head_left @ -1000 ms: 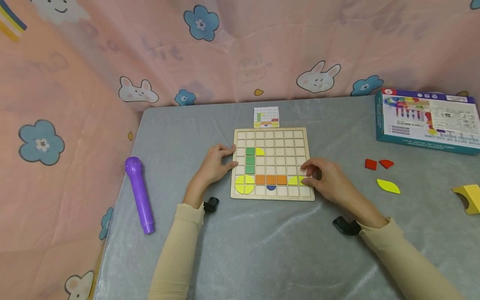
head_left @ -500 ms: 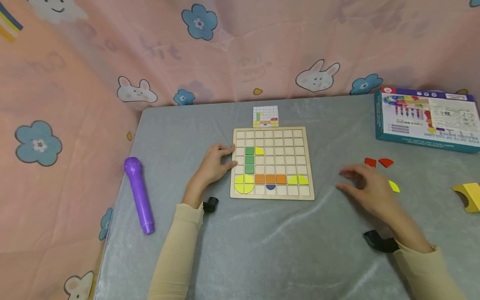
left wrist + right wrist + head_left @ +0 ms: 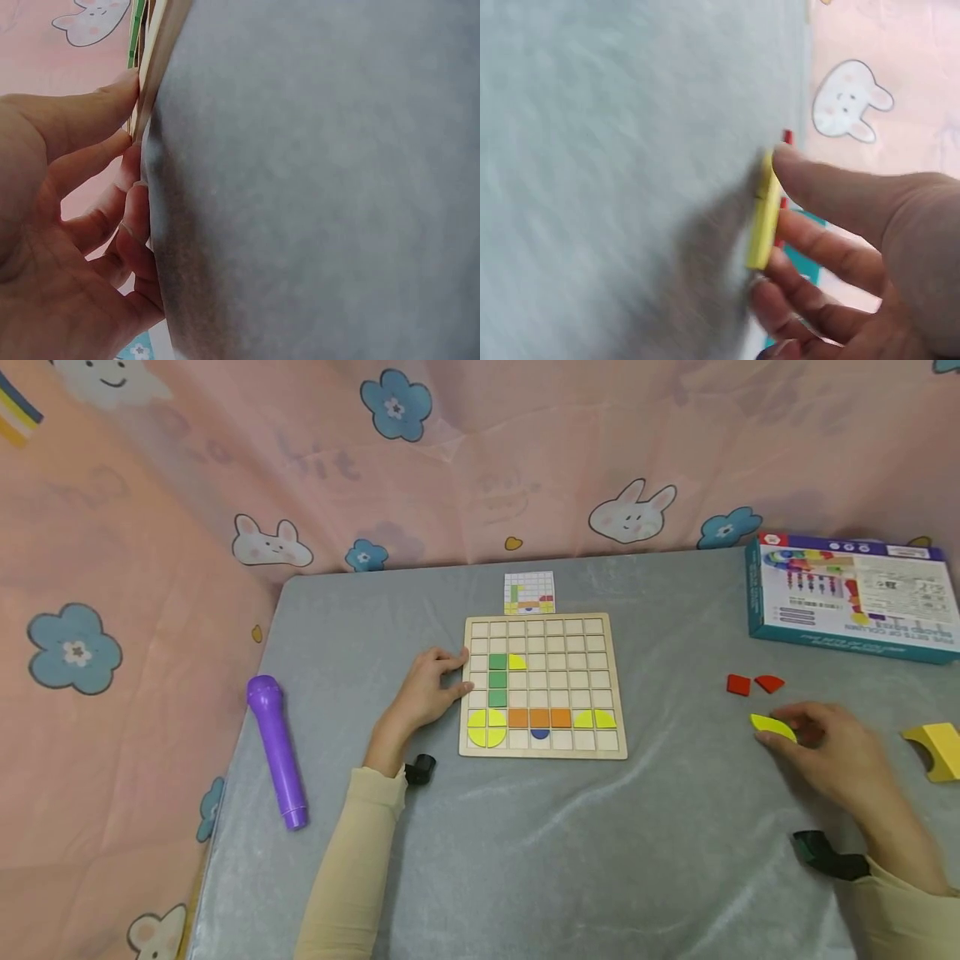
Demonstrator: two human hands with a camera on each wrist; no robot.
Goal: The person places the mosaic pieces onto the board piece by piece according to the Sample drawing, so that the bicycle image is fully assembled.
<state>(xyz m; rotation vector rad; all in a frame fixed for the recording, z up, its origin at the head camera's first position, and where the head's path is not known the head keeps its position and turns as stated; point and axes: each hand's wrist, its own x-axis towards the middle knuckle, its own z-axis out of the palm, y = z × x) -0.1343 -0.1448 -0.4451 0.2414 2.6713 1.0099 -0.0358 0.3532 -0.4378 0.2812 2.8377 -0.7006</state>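
A square wooden grid board point(image 3: 618, 693) lies on the table with green, orange, yellow and blue tiles in some cells. My left hand point(image 3: 423, 693) is at its left edge. In the left wrist view the thumb and index fingertip of that hand point(image 3: 82, 187) touch the board's rim point(image 3: 161, 52), side by side. Off to the right, my right hand point(image 3: 836, 756) pinches a yellow leaf-shaped piece point(image 3: 771, 725) lying at table level. The right wrist view has the yellow piece point(image 3: 763, 214) between the thumb and fingers, partly blurred.
Two small red pieces, a square point(image 3: 738, 685) and a rounded wedge point(image 3: 769, 683), lie behind the right hand. A pattern card point(image 3: 529, 592) sits behind the board. Around the table are a box point(image 3: 855, 597), a yellow arch block point(image 3: 937, 750) and a purple microphone point(image 3: 277, 752).
From the board's right edge, where a yellow tile now sits in its cell, my right hand has moved right to the yellow leaf-shaped piece. My left hand has stayed at the board.
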